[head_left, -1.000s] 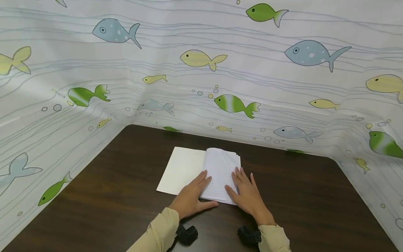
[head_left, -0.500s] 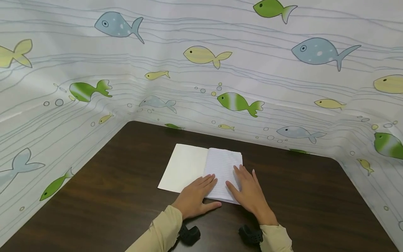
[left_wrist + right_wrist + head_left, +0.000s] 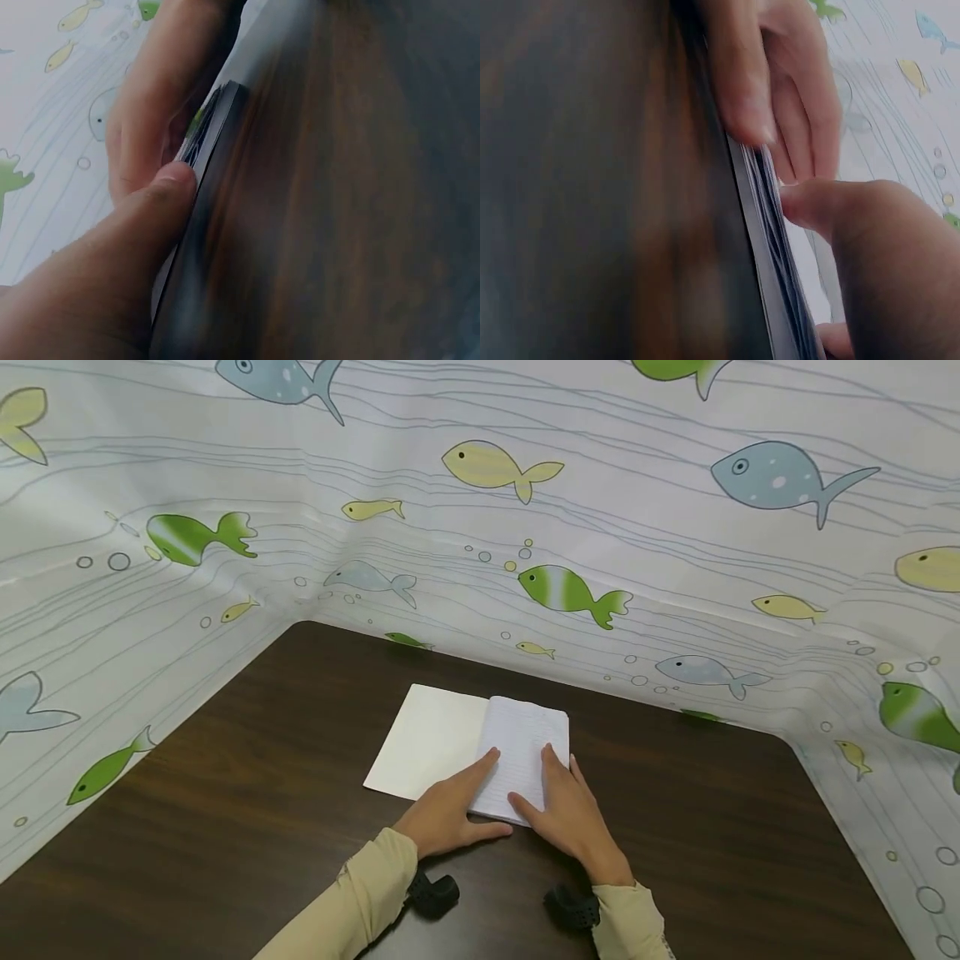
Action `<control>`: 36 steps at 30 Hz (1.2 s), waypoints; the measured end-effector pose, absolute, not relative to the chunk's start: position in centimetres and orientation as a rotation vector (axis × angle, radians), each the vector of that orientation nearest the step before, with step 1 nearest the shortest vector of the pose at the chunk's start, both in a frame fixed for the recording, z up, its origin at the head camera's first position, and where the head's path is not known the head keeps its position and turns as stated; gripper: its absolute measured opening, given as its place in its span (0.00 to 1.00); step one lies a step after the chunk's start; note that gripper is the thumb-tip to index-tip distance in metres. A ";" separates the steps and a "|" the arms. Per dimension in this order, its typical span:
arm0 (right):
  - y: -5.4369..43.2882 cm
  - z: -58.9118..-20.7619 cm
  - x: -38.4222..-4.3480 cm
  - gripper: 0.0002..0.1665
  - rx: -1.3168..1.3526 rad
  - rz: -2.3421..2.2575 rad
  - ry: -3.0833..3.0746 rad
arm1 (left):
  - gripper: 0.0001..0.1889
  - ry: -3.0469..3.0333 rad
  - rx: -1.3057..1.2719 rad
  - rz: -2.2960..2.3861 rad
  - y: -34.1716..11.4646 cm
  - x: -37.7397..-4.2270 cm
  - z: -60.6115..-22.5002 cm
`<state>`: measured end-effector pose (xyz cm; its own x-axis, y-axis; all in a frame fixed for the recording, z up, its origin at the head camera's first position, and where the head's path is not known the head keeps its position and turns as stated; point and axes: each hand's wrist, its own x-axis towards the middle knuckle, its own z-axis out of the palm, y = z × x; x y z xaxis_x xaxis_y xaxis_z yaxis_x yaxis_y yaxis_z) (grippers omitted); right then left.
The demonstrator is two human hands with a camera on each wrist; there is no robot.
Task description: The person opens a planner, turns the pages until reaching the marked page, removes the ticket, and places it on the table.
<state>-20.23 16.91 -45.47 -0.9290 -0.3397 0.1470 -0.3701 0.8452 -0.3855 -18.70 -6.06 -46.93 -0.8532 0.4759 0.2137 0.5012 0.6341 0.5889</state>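
Observation:
An open notebook (image 3: 429, 737) lies on the table, a plain cream side on the left and lined pages (image 3: 517, 731) on the right. My left hand (image 3: 444, 812) spans its lower edge, fingers straight on the lined page near the fold. The left thumb (image 3: 174, 178) lies along the bottom edge of the page stack. On the right, my right hand (image 3: 576, 814) rests over the lined page's outer part, index finger straight and thumb spread inward. Its other fingers are partly hidden at the right edge. In the right wrist view, the right thumb (image 3: 806, 202) touches the top sheet.
The dark wooden table (image 3: 247, 760) extends around the notebook. A white fish-print curtain (image 3: 420, 543) rises along the table's back and both sides. Black wrist devices (image 3: 433, 896) sit below both hands, by the beige sleeves (image 3: 348, 893).
The lined page, curled at its top a second ago, now lies flatter with its edges more even. My right hand has shifted inward, its fingers closer together. The head view has tilted down.

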 end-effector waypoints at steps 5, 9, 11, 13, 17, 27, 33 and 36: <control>15.6 -45.5 -19.7 0.57 0.654 0.754 -2.967 | 0.53 -2.752 -0.841 -1.095 -6.3 -18.8 -46.8; 15.0 -45.6 -19.4 0.54 0.681 0.915 -2.937 | 0.51 -2.681 -0.832 -1.190 -6.5 -18.9 -46.8; 15.0 -45.7 -19.5 0.52 0.678 1.005 -2.905 | 0.50 -2.637 -0.843 -1.246 -6.8 -19.0 -47.0; 15.0 -45.9 -19.5 0.50 0.670 1.076 -2.858 | 0.48 -2.593 -0.859 -1.293 -7.0 -19.1 -47.0; 15.3 -46.2 -19.6 0.45 0.633 1.198 -2.740 | 0.43 -2.514 -0.882 -1.392 -7.3 -19.3 -47.2; 15.7 -46.5 -19.5 0.32 0.465 1.431 -2.509 | 0.39 -2.398 -0.702 -1.482 -7.0 -18.4 -47.5; 15.7 -46.3 -19.6 0.36 0.351 1.348 -2.609 | 0.48 -2.338 -0.374 -0.877 -7.2 -18.5 -47.3; 15.6 -46.4 -19.7 0.36 0.351 1.246 -2.675 | 0.44 -2.300 -0.351 -0.595 -7.4 -18.7 -47.3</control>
